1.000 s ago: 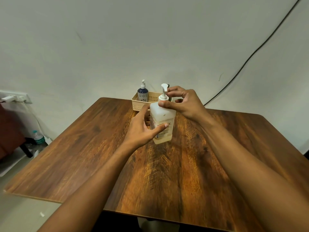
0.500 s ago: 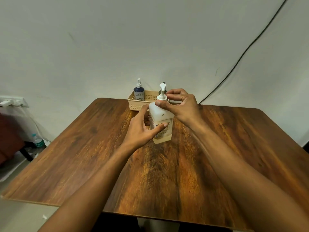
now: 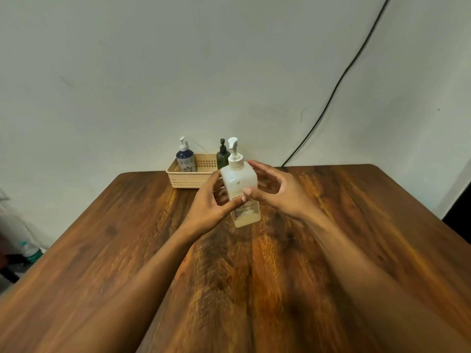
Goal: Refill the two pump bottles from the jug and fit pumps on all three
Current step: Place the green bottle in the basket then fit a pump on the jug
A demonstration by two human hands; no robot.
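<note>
Jug [image 3: 240,192]: upright mid-desk, white pump [image 3: 234,151] seated on its neck.
Left hand [image 3: 211,207]: I see it wrapped round the jug's side, steadying it, I judge.
Right hand [image 3: 274,192]: fingers spread, holding nothing.
Basket [image 3: 190,178]: at the desk's [image 3: 331,250] far edge, keeping two pumped bottles [image 3: 185,159] out of the working space.

A single head-worn view looks forward and down from the near edge of the wooden table [image 3: 344,250], wide-angle so the edges bow. Both forearms reach in from the bottom corners toward the centre, and the left hand [image 3: 206,207] and right hand [image 3: 277,192] sit close, mid-frame. The far wall [image 3: 178,72] fills the upper half, and floor shows past the table's left edge.
</note>
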